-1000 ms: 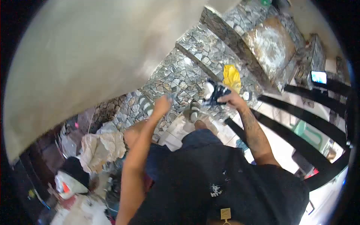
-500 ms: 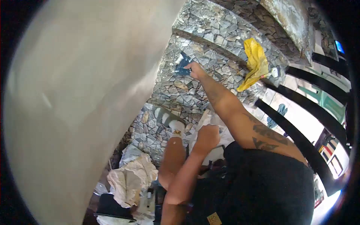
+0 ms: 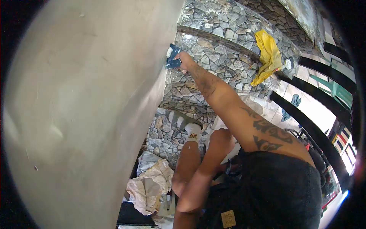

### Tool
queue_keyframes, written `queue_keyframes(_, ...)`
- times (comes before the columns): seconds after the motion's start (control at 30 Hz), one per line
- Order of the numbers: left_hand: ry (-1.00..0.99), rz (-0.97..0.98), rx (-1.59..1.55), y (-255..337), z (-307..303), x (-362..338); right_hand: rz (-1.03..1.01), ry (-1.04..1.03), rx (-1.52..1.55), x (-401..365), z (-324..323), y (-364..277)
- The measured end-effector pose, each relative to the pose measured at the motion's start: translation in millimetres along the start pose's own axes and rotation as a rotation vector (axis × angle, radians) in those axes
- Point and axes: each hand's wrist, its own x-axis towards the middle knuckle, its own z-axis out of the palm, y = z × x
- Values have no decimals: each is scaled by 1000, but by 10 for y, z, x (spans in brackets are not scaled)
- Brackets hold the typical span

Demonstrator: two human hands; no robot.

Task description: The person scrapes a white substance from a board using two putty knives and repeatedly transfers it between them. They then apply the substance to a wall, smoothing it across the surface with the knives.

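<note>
My right hand, at the end of the tattooed arm, grips a dark blue putty spreader with white paste on its far edge. The spreader is at the edge of the large smooth beige wall and seems to touch it. My left hand is closed in a fist near my raised knee, above a pale surface. Whatever it may hold is hidden by the fingers.
Stone-patterned steps run along the wall. A yellow plastic bag lies on a step. Black railing bars stand on the right. Crumpled cream paper lies at lower left, beside my leg. A green chair stands beyond the bars.
My right hand has moved left with the putty spreader, from over the stone step to the wall's edge. The view has shifted slightly. My left hand stays closed.
</note>
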Motion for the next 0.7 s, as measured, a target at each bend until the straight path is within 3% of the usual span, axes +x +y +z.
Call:
queue_keyframes(0.07, -15, 1, 20, -18, -16, 7, 221, 93, 215, 59, 50, -452)
queue_keyframes(0.13, -20, 1, 36, -43, 9, 6, 720, 283, 651, 75, 130, -1265)
queue_keyframes(0.2, -15, -8, 35, 1, -47, -9, 89, 21, -181, -29, 55, -1333)
queue_keyframes(0.27, -36, -19, 61, 10, -75, -20, -148, -71, -418, -43, 37, -1302)
queue_keyframes(0.37, -92, -43, 121, -29, -57, -36, -56, 26, -75, -8, 156, -868)
queue_keyframes(0.47, -149, -54, 176, -68, -37, -48, -213, 60, -55, 25, 205, -799)
queue_keyframes(0.6, -250, -62, 225, -143, -47, -38, -21, 125, 136, 0, 313, -1215)
queue_keyframes(0.7, -299, -40, 253, -147, -88, -17, -53, 222, 214, 18, 373, -1348)
